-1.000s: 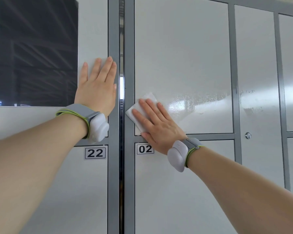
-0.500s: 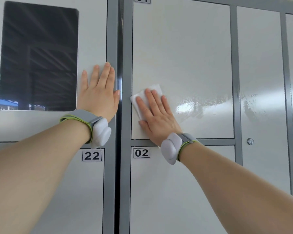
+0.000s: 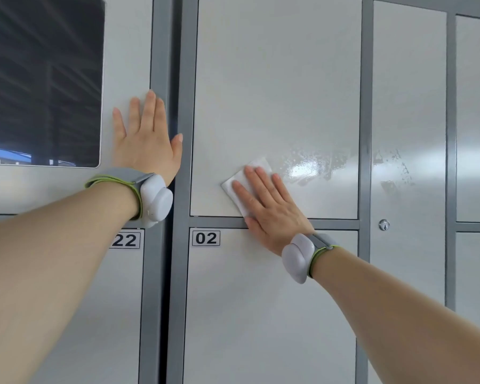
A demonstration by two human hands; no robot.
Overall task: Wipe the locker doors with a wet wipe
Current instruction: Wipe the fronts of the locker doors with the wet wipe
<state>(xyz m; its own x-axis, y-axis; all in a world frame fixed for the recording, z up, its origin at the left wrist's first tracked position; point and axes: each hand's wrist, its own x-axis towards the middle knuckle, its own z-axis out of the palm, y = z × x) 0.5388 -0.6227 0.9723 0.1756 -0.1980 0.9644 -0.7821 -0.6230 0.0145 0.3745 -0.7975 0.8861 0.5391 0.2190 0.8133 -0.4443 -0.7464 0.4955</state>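
Grey lockers fill the wall. Her right hand (image 3: 269, 206), fingers flat, presses a wet wipe (image 3: 245, 184) onto the door (image 3: 277, 79). Thin and limp, it probably bunches unless held flat under the fingers. Her left hand (image 3: 147, 139) rests open alongside.

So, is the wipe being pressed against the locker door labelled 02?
No, the right hand presses the wet wipe flat on the upper door, above the 02 label.
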